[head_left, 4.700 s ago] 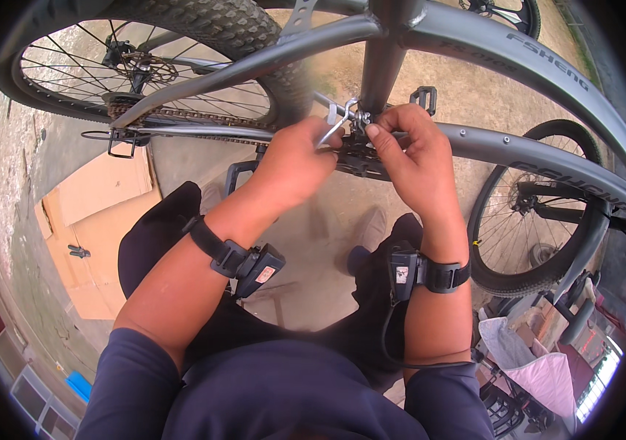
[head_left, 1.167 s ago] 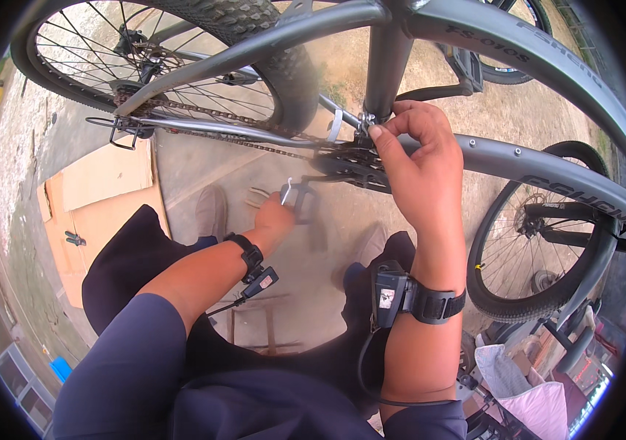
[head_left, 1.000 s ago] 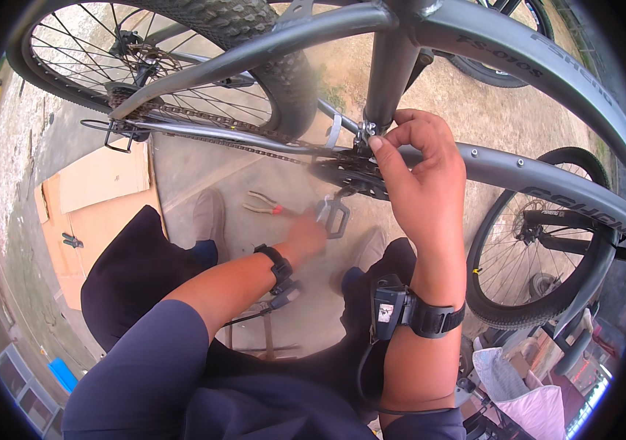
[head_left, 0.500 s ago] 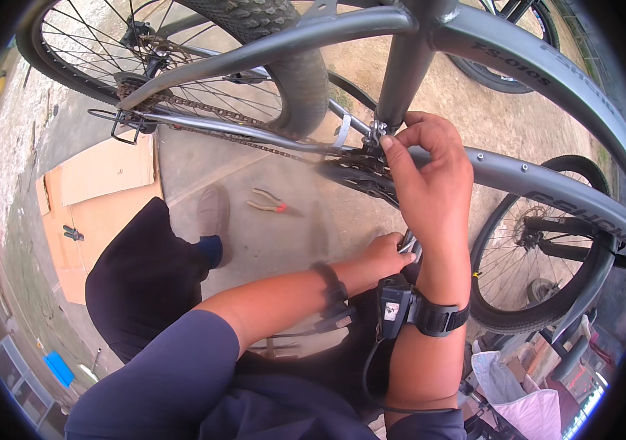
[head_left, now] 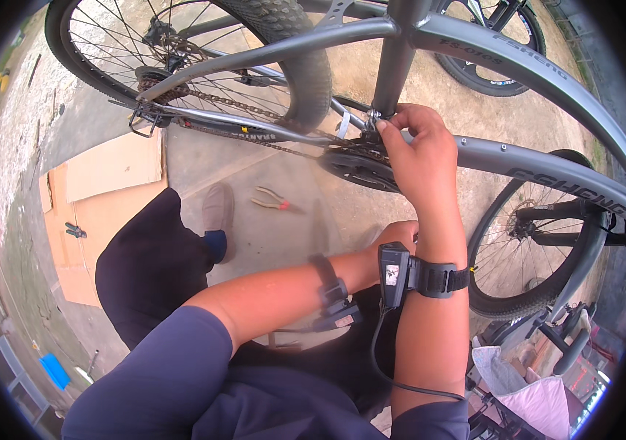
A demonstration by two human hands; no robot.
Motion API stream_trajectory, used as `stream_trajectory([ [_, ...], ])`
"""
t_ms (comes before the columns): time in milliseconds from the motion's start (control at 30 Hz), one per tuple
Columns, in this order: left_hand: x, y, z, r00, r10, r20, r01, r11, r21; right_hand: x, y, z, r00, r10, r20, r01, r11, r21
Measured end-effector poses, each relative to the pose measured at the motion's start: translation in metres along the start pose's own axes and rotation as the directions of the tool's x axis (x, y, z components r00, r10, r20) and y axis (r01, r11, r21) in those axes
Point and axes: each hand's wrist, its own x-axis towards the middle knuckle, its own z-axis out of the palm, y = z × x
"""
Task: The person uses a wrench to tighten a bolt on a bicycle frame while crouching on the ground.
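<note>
My right hand (head_left: 424, 147) is closed at the foot of the grey seat tube, thumb and fingers pinching the front derailleur (head_left: 373, 123) above the chainring. Below it, my left hand (head_left: 395, 240) is curled shut, partly behind my right forearm; what it grips is hidden. The dark chainring (head_left: 361, 167) lies just left of my right wrist, and the rusty chain (head_left: 243, 110) runs from it back to the rear sprockets (head_left: 160, 82). The grey bicycle frame (head_left: 547, 165) spans the view from the rear wheel (head_left: 309, 73) to the front wheel (head_left: 485, 271).
Red-handled pliers (head_left: 273, 199) lie on the concrete near my shoe (head_left: 218, 220). Further left, a small dark-handled tool (head_left: 75, 231) rests on flattened cardboard (head_left: 115, 169). Another bicycle's wheel (head_left: 492, 48) stands beyond the frame. A pinkish cloth (head_left: 536, 403) hangs at the lower right.
My left hand has risen slightly and gone further behind my right forearm; the metal piece seen at its fingers is now hidden. My right hand stays at the derailleur. The view has shifted a little.
</note>
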Motion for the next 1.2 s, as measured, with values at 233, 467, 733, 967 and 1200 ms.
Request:
stream_trajectory([
  [233,-0.009,0.021,0.013,0.998,-0.060,0.010,0.060,0.945,-0.321,0.006,-0.011,-0.008,0.980,0.179,0.085,-0.171,0.981,-0.091],
  [467,0.000,0.006,0.005,0.989,-0.060,-0.132,0.001,0.915,-0.404,0.014,-0.004,-0.007,0.975,0.185,0.122,-0.169,0.976,-0.134],
  [733,-0.034,0.052,0.006,0.985,0.014,-0.172,0.024,0.976,0.218,0.018,-0.007,-0.012,0.977,0.147,0.152,-0.108,0.965,-0.238],
  [967,-0.052,0.073,0.006,0.966,0.074,-0.249,0.020,0.934,0.358,0.021,-0.016,-0.012,0.964,0.185,0.190,-0.140,0.964,-0.226],
  [1200,-0.066,0.094,0.015,0.957,0.047,-0.285,0.050,0.945,0.322,0.026,-0.021,-0.013,0.959,0.175,0.224,-0.102,0.947,-0.304],
])
